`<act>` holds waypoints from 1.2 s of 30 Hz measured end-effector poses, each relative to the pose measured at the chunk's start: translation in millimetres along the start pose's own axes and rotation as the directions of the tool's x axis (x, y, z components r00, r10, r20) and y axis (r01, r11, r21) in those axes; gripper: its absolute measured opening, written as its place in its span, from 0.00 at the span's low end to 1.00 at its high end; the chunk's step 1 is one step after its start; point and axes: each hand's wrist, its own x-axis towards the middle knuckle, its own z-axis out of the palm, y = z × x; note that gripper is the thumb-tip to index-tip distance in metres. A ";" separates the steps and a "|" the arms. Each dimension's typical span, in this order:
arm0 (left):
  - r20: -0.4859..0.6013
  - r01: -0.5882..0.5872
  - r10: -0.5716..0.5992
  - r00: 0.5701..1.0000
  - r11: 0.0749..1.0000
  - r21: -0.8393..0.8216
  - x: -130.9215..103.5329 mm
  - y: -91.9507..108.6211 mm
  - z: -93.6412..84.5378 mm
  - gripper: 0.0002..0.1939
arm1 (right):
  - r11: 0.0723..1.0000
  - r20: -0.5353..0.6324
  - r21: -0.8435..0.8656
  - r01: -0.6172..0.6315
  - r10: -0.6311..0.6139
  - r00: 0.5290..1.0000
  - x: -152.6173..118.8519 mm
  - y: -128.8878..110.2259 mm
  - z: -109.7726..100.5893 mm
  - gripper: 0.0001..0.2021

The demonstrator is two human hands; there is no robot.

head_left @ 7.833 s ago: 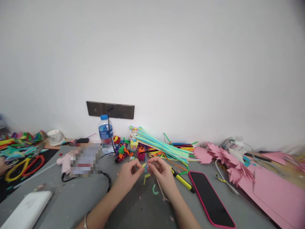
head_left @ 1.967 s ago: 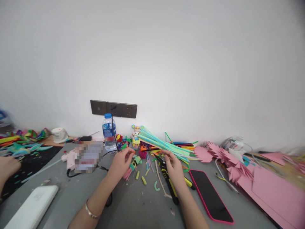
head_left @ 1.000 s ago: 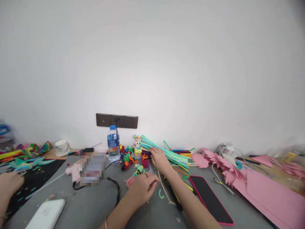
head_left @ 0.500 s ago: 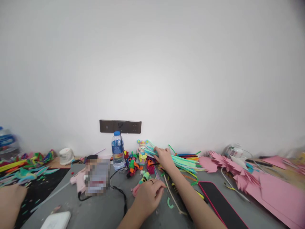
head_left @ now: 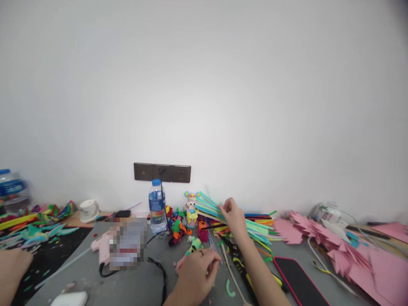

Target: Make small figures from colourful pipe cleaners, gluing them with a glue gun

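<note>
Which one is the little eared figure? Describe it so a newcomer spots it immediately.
Find the dark socket panel on the wall. Below its right end, right of a blue-capped bottle, stands the figure. Unlike the jumbled colourful crafts beside it, it is upright, with blue-and-yellow ears.

Here's a way through at lower left, over bare grey counter (head_left: pixel 130 287), with the black cable (head_left: pixel 164 276) bounding its right side. Above, the upright bottle (head_left: pixel 157 210) blocks; right of centre, pipe cleaners (head_left: pixel 207 206) fan across.
</note>
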 end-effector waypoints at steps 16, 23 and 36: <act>-0.013 -0.120 0.121 0.993 0.992 0.032 2.8 -13.4 12.0 0.14 | 0.981 0.130 -0.040 0.190 -0.183 0.974 -4.4 -13.5 -1.4 0.12; -0.029 -0.098 0.098 0.995 0.995 -0.002 -1.2 -28.9 18.7 0.15 | 0.984 0.116 -0.074 0.163 -0.153 0.981 -5.0 -8.7 3.1 0.09; -0.062 -0.081 0.080 0.995 0.997 -0.010 1.7 -12.6 9.9 0.12 | 0.974 0.015 -0.179 0.142 -0.142 0.990 -9.6 -12.0 6.3 0.07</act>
